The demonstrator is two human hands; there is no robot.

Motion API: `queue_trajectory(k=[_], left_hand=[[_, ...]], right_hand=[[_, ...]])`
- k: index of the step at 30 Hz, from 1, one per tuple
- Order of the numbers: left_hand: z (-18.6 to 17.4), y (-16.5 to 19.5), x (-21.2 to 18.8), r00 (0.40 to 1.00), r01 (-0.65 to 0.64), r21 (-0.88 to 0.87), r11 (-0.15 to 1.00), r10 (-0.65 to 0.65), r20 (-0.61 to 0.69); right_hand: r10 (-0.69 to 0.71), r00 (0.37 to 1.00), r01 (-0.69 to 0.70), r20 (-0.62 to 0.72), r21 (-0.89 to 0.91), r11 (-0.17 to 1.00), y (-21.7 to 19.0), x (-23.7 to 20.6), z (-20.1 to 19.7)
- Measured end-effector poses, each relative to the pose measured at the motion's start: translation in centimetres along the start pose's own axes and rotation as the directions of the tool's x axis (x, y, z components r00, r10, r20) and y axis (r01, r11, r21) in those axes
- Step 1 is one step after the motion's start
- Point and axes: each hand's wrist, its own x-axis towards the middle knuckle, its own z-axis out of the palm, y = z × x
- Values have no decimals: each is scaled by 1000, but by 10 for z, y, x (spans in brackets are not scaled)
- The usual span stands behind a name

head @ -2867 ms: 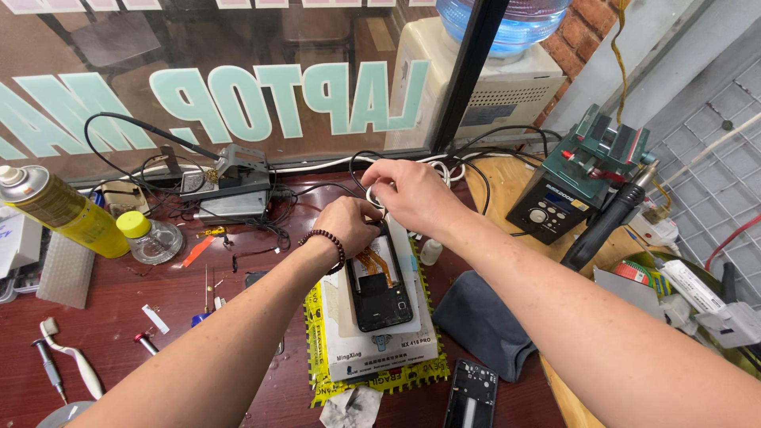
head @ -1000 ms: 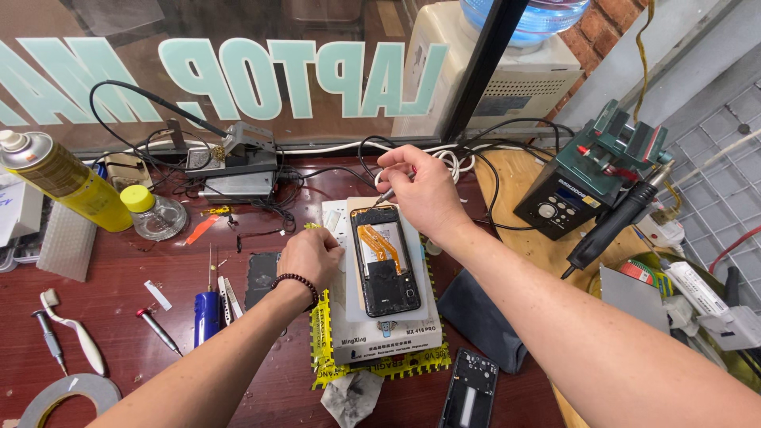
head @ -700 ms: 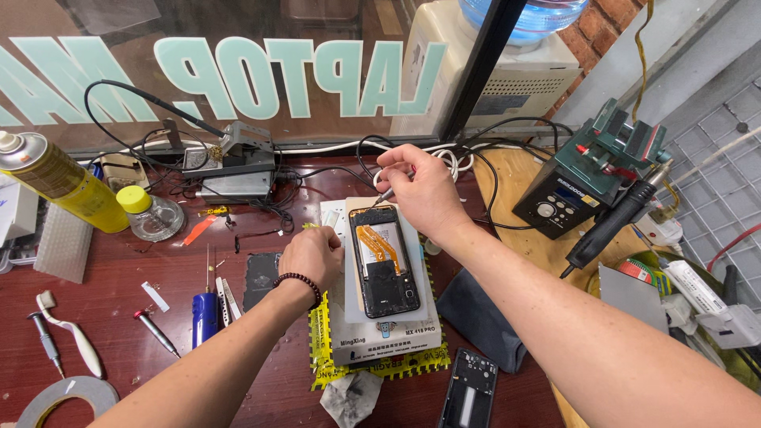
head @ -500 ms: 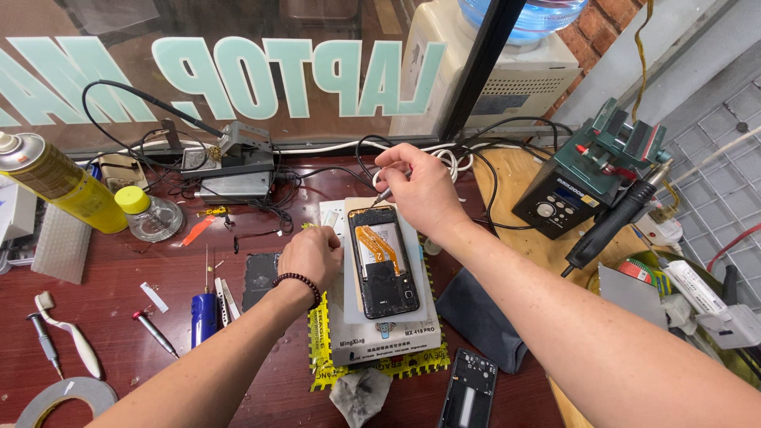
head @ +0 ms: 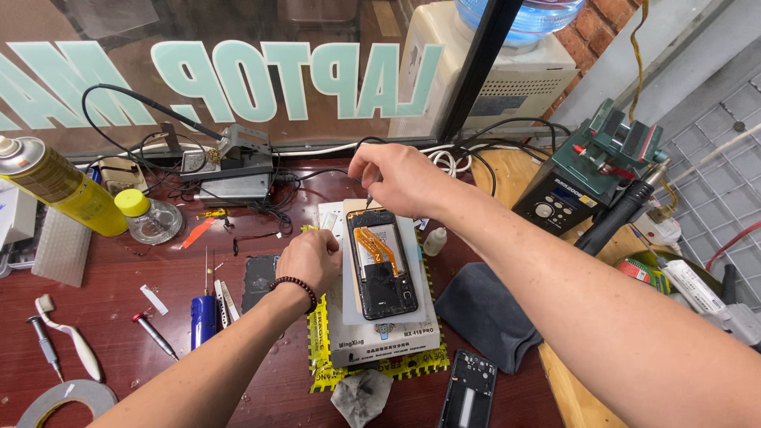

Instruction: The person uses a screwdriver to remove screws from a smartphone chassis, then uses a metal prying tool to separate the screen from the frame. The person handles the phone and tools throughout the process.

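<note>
Right hand (head: 392,176) pinches a thin tool at the far end of an opened smartphone (head: 383,262) lying on a white block mid-bench; left hand (head: 309,258), loosely curled and empty, rests just beside its left edge

Even, fairly bright daylight, seemingly from the window (head: 238,71) behind the counter (head: 103,317). Shadows soft and short, falling toward the camera side of the opened phone (head: 382,265). Mild glare on the glass and faint sheen on the red counter left of the phone. Phone and the right hand (head: 392,178) above it sharp; no motion blur. Wide-angle distortion bends the window frame and stretches forearms at the lower edge. Far-right corner slightly soft.
</note>
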Motion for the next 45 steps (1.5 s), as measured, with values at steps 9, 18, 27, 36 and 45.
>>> queue_trajectory(k=[9,18,27,36,45], left_hand=[[-12,-5,11,998,-29,-77,997,25,-52],[-10,22,42,970,-175,-317,932,108,-217],[-1,36,45,977,-205,-387,899,166,-133],[-10,45,38,959,-275,-391,878,225,-170],[-25,60,35,866,-494,210,844,499,32]], right_hand=[[70,998,-69,10,288,955,12,6,17],[120,992,-122,39,540,833,9,15,18],[174,983,-156,-50,252,955,8,11,18],[193,967,-86,-165,503,860,24,3,19],[329,928,-198,-176,515,834,22,-21,4]])
